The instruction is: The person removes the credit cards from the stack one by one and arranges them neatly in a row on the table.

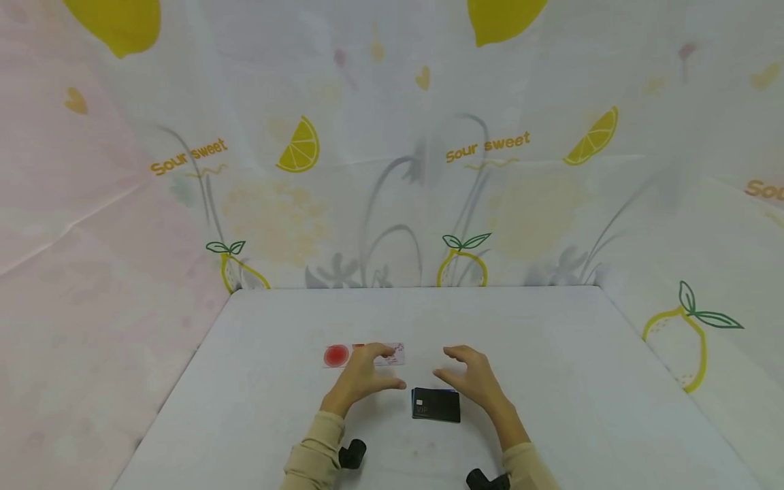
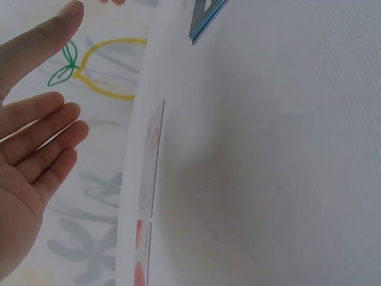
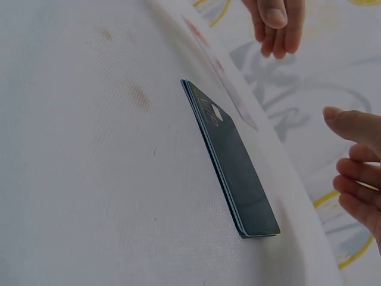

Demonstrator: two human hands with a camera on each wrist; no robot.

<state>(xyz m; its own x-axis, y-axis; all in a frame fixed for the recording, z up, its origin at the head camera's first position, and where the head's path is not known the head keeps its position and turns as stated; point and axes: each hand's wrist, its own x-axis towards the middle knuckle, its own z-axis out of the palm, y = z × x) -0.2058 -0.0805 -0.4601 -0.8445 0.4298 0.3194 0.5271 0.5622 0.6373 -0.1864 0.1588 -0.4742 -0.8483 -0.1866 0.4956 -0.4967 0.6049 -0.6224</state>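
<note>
A small stack of cards [image 1: 436, 405] lies on the white table, its top card black with a chip and "VIP" lettering. Bluish edges of the lower cards show in the right wrist view. My left hand [image 1: 366, 374] hovers to the left of the stack, thumb and fingers apart, holding nothing. Above and to the right of the cards is my right hand [image 1: 471, 374], also empty, with its thumb and fingers spread. Behind the left hand, a row of flat cards with red and pink prints [image 1: 336, 355] lies on the table, partly hidden by that hand.
The white table [image 1: 551, 354] reaches back to a cloth backdrop [image 1: 392, 204] printed with lemons and "Sour sweet" lettering. Black wrist-worn devices [image 1: 352, 454] sit at both forearms. Faint brownish stains [image 3: 140, 97] mark the tabletop near the card stack.
</note>
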